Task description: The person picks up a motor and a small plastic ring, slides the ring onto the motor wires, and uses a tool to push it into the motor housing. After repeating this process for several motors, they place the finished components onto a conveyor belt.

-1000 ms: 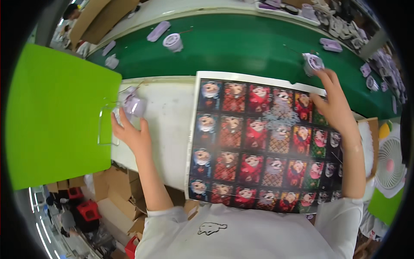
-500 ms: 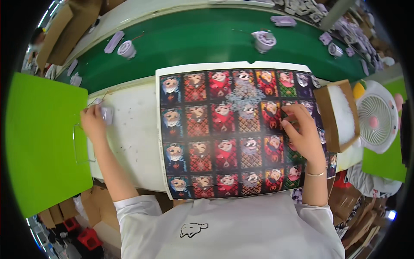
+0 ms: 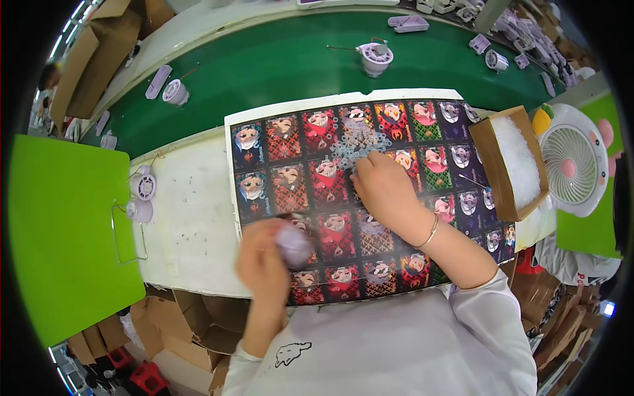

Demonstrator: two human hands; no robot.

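My left hand (image 3: 259, 259), smeared by motion, holds a rounded lilac plastic part (image 3: 294, 244) above the lower left of a printed sheet (image 3: 335, 228) with rows of cartoon pictures. Over the sheet's upper middle, my right hand (image 3: 389, 188) is closed, its fingertips down at the near edge of a loose pile of small pale rings (image 3: 356, 146). Whatever those fingertips pinch is hidden. At the bench's left edge stand two more lilac parts, an upper round housing (image 3: 143, 186) and a lower cup-shaped one (image 3: 140, 210), beside a bent wire frame (image 3: 113, 234).
Across the back runs a green conveyor belt (image 3: 264, 79) carrying lilac housings (image 3: 376, 61) with wires. To the right are a cardboard box (image 3: 492, 158) of white material and a white fan (image 3: 569, 165). A thin rod (image 3: 471, 181) lies near the box. A green panel (image 3: 72, 231) borders the left.
My left hand has come from the bench's left edge to over the sheet, now with a lilac part. My right hand has moved left to the rings, its fingers closing. Belt items have shifted left.
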